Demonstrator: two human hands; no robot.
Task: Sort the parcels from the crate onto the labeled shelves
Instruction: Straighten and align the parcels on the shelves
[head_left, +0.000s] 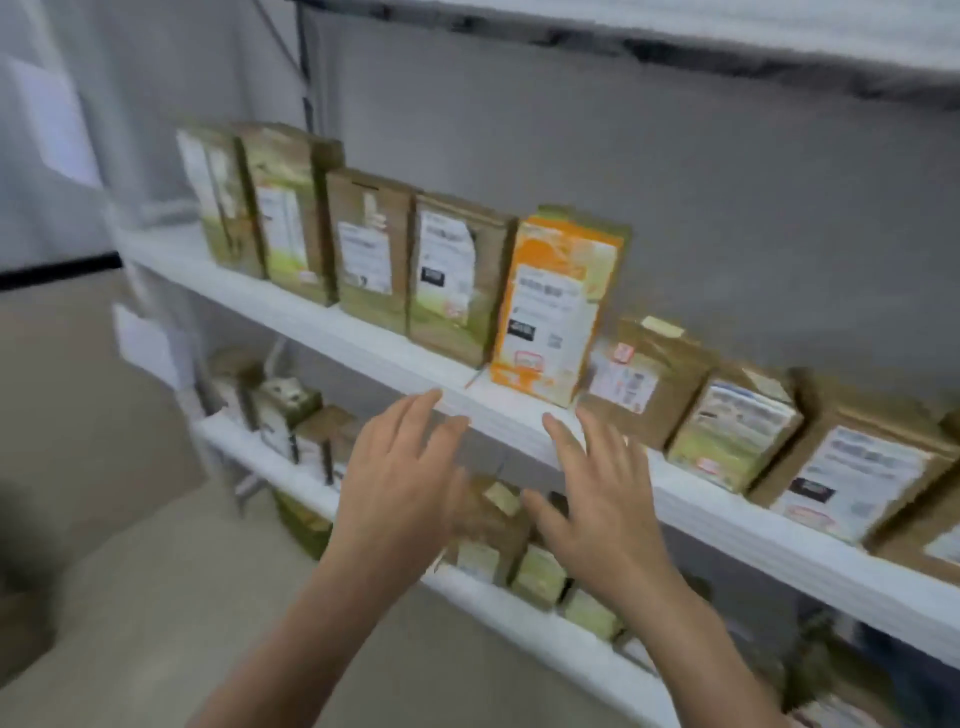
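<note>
A white shelf (332, 322) runs from upper left to lower right and carries a row of upright brown parcels with white labels. An orange and white parcel (553, 306) stands in the middle of that row, just behind the shelf's front edge. My left hand (400, 478) and my right hand (602, 499) hover in front of the shelf edge below the orange parcel, fingers spread, holding nothing. The picture is blurred by motion. No crate is in view.
A lower white shelf (519, 618) holds more brown and green parcels (288, 410), partly hidden behind my hands. Squat brown parcels (644, 379) sit to the right on the upper shelf. A grey wall backs the shelves; beige floor (130, 597) lies to the left.
</note>
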